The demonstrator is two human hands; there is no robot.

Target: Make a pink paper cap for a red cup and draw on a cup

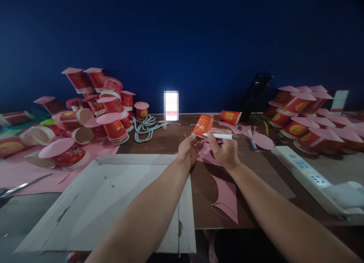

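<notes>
My left hand (pixel 189 149) is closed on a red paper cup (pixel 203 126), holding it tilted above the brown table (pixel 162 143). My right hand (pixel 224 151) grips a white pen-like tool (pixel 218 136) whose tip points left at the cup's lower edge. Under both hands lie pink paper scraps (pixel 207 153). A larger pink paper offcut (pixel 227 196) lies nearer the table's front edge, between my forearms.
A pile of red cups with pink paper lids (pixel 108 115) stands at the left, another pile (pixel 301 115) at the right. A white tray (pixel 113 202) sits front left, a white power strip (pixel 304 168) at the right. Scissors (pixel 19 187), a coiled cable (pixel 146 126), a lying cup (pixel 231 117) and a dark bottle (pixel 256 94) are around.
</notes>
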